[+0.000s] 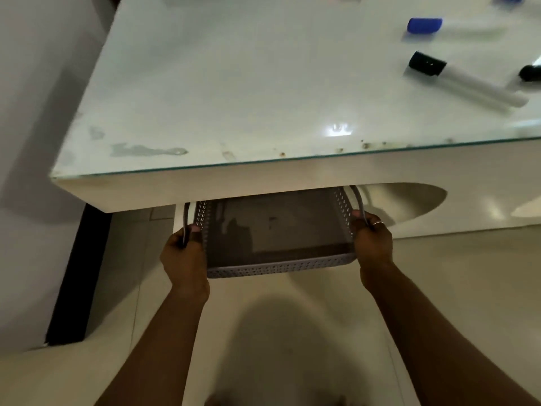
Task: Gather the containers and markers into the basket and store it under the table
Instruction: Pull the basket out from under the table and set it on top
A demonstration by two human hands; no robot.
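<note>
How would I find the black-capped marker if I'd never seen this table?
Start at the white table and look to its right side. A marker lies slanted there. Its cap is black, unlike the blue cap behind it, and its whole white barrel shows, unlike the dark thing at the right edge.

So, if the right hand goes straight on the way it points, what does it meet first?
Likely nothing soon: the right hand, gripping the basket handle, points into the space under the table. If it is higher than it seems, the table's front edge comes first.
</note>
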